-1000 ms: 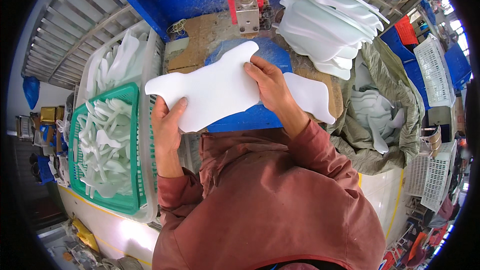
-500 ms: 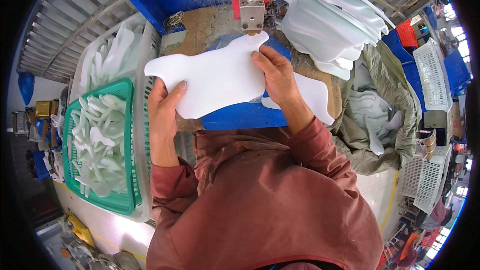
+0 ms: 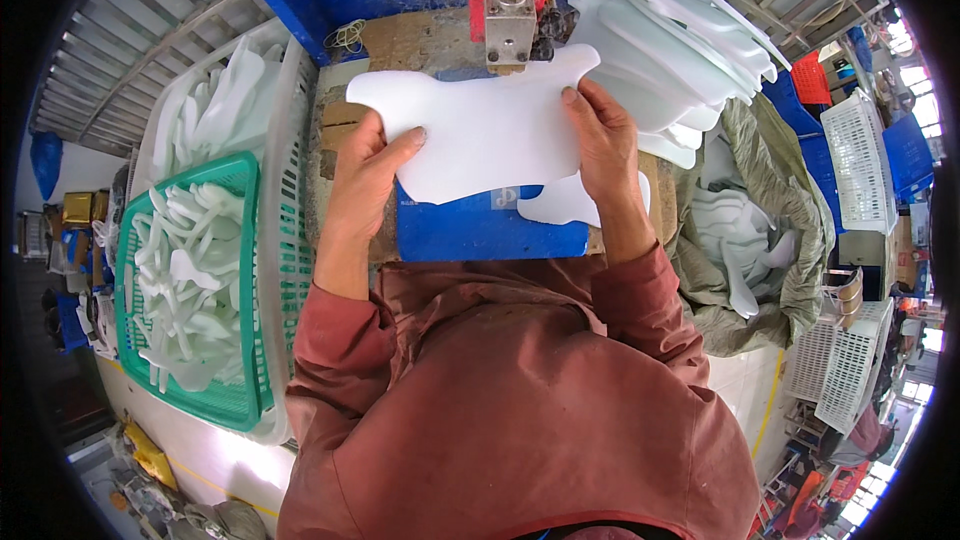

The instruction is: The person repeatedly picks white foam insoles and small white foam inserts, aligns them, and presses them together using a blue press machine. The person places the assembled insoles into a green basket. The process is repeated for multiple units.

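A white sheet with curved edges and two horn-like corners [image 3: 490,125] is held between both my hands. My left hand [image 3: 375,165] grips its left side, thumb on top and fingers underneath. On its right side, my right hand [image 3: 607,140] pinches the edge with the thumb on top. The sheet's far edge lies at the foot of a machine's metal head [image 3: 510,25] on a red column; whether they touch I cannot tell. A second white piece [image 3: 560,204] rests beneath it, partly covered, on a blue board [image 3: 490,232].
Right of the machine leans a stack of similar white sheets [image 3: 665,50]. A grey-green sack [image 3: 800,290] of white pieces stands below it. To my left, a green basket [image 3: 252,280] full of narrow white offcuts sits by a larger white crate [image 3: 285,130] holding more pieces.
Both hands have shifted the white sheet to the right and slightly away from me. It has turned a little clockwise, and its far edge now lies along the machine head.
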Demonstrator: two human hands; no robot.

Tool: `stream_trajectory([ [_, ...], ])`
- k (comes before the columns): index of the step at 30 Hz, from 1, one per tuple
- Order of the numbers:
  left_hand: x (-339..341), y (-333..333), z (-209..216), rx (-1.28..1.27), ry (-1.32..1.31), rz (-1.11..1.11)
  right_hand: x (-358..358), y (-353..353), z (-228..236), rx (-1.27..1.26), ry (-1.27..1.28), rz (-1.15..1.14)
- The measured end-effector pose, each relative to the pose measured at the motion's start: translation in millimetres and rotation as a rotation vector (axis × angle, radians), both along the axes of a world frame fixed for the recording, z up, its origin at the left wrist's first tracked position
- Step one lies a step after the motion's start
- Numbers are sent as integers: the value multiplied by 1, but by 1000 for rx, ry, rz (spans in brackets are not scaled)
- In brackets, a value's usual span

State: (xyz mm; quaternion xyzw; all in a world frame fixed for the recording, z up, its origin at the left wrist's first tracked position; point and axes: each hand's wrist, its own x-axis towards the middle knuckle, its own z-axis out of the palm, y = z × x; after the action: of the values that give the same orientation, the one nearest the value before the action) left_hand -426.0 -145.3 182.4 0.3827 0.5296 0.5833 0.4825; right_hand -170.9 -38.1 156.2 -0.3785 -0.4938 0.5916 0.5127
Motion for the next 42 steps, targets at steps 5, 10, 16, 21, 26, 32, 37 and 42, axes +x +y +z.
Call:
stream_trajectory([
  [5,9,21,-6,8,-34,-55,10,5,7,108,-85,-134],
  [10,10,45,-14,-7,-10,-79,14,21,14,200,-200,-217],
  [16,-10,40,-20,-21,-29,-29,-5,29,8,256,-259,-191],
  [21,-21,22,-16,-50,-8,13,-14,18,4,187,-215,-114],
  [26,-5,17,-14,-28,-84,1,0,7,9,116,-144,-121],
  [32,10,30,-13,-10,-80,-68,18,2,12,122,-170,-212],
  [37,20,35,-19,-18,-90,-104,36,-2,16,148,-232,-239],
  [42,31,34,-25,-13,-119,-190,49,-14,17,170,-269,-321],
])
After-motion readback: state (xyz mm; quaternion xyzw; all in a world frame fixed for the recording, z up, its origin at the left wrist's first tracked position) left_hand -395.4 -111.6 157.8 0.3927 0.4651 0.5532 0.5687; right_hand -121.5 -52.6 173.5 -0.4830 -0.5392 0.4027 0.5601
